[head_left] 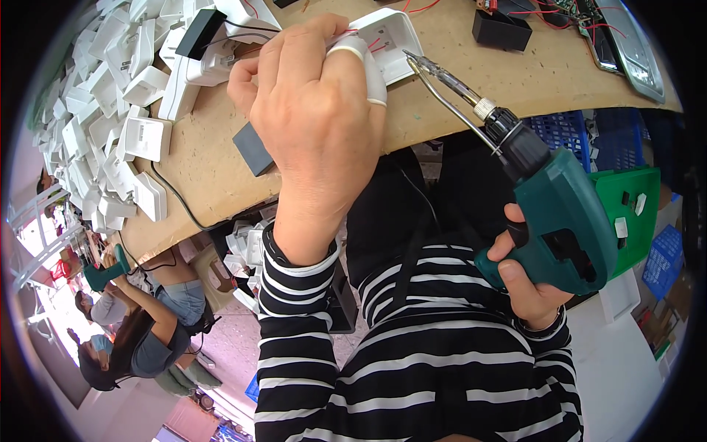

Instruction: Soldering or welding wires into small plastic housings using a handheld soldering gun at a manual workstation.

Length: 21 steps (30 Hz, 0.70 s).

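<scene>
We are leaning over a long wooden workbench (471, 81) whose near edge is curving across the upper half of the view. A large heap of white plastic housings (110, 96) is covering its left end, piled several deep and spilling toward the edge. At the far right end a grey metal-framed panel (633, 51) is lying flat, with a small black box (501, 29) and red wires (549, 15) beside it. A dark grey block (254, 149) is sitting near the bench edge, just left of our wrist, and a black cable (177, 195) is trailing off the bench below the heap.

Our left hand (317, 110) is reaching forward over the bench with fingers curled, pinching a white plastic housing (390, 37) against the benchtop; a white finger cot (364, 66) is covering one fingertip, and thin red wires are showing at the housing beside it. The housing is resting on the bench just right of the hand.

Our right hand (526, 283) is wrapping closed around the handle of a green soldering gun (567, 214), held below the bench edge. Its long metal tip (431, 70) is angling up and left, ending just beside the housing; we cannot tell whether it is touching.

Down at lower left, another person (140, 324) is working at a separate station.
</scene>
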### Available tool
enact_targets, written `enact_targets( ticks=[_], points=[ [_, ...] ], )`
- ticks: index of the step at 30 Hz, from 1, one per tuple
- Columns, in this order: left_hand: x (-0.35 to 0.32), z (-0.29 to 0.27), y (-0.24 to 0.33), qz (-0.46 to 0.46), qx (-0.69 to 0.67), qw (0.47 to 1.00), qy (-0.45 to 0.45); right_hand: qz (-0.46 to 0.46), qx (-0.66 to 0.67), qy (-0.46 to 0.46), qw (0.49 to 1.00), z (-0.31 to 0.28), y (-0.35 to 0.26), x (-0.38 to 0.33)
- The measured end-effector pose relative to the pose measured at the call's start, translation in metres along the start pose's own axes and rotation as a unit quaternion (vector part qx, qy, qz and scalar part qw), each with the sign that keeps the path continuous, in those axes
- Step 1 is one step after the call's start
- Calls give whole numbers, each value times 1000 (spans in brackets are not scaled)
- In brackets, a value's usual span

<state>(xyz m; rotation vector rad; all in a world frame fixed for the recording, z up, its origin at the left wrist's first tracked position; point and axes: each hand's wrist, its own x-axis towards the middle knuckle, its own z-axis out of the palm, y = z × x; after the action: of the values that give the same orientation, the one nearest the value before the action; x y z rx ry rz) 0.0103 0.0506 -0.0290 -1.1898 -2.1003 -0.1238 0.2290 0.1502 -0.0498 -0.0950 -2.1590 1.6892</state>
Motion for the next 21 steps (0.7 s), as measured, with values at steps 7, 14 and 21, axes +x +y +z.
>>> enact_targets(
  ticks=[7,14,21],
  points=[
    [-1,7,1,-8,-37,999,15,-14,-9,-7,1000,3,5,4],
    [0,12,1,-15,-20,1000,19,38,20,32,999,6,1,7],
    [-1,12,2,-32,-14,999,2,39,19,39,998,6,3,12]
  ],
)
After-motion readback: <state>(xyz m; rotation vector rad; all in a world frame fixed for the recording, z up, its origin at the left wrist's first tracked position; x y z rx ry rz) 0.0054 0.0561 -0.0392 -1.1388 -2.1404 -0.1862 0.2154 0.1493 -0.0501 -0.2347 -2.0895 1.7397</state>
